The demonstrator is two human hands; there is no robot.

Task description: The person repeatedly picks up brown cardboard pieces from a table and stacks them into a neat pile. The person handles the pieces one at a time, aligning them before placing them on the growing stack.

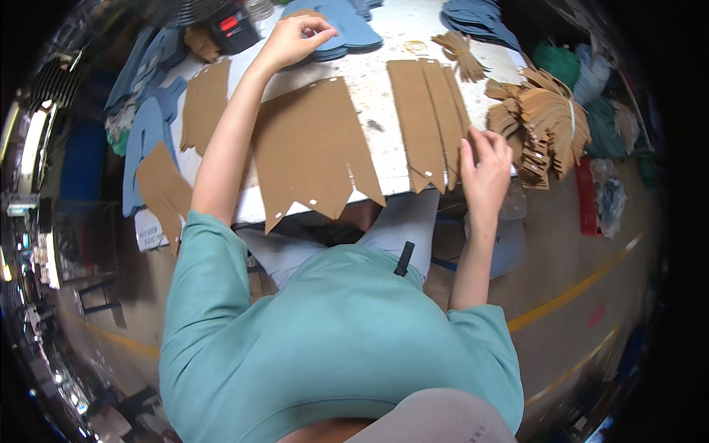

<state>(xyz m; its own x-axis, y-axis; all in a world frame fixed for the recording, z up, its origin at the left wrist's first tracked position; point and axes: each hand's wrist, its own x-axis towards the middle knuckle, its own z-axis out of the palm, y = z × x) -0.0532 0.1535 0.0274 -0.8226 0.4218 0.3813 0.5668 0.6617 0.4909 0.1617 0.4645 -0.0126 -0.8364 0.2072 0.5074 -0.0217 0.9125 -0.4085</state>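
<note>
My left hand (297,40) is raised at the far side of the table, over a stack of blue cut pieces (346,33). Its fingers curl in toward the thumb; anything between them is too small to make out. At the right, my right hand (487,164) rests by the outer edge of several long brown fabric strips (418,122) with pointed near ends. Its thumb and fingers are apart, the fingertips at the strip's edge. Between my arms lies a wide stack of brown fabric panels (306,148), its zigzag near edge overhanging the table. Small white stickers dot these pieces.
Bundles of brown strips (557,122) are tied at the right edge of the white table (373,96). More brown pieces (164,184) and blue pieces (144,140) lie left. A black device with a red button (229,23) stands far left; a red crate (587,196) is beyond the right edge.
</note>
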